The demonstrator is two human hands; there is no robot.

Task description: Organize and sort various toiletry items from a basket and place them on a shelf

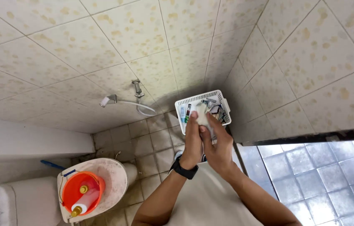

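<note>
Nearby — white basket [184, 103], orange bucket [67, 190].

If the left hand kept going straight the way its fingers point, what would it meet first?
The left hand points up at the white plastic basket on the wall; its fingertips already reach the pale item at the front, so likely that, though depth is unclear.

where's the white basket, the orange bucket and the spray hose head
white basket [223, 100], head view, on its right rim
orange bucket [70, 189], head view, on its left inner wall
spray hose head [104, 101], head view, on the white nozzle
</note>
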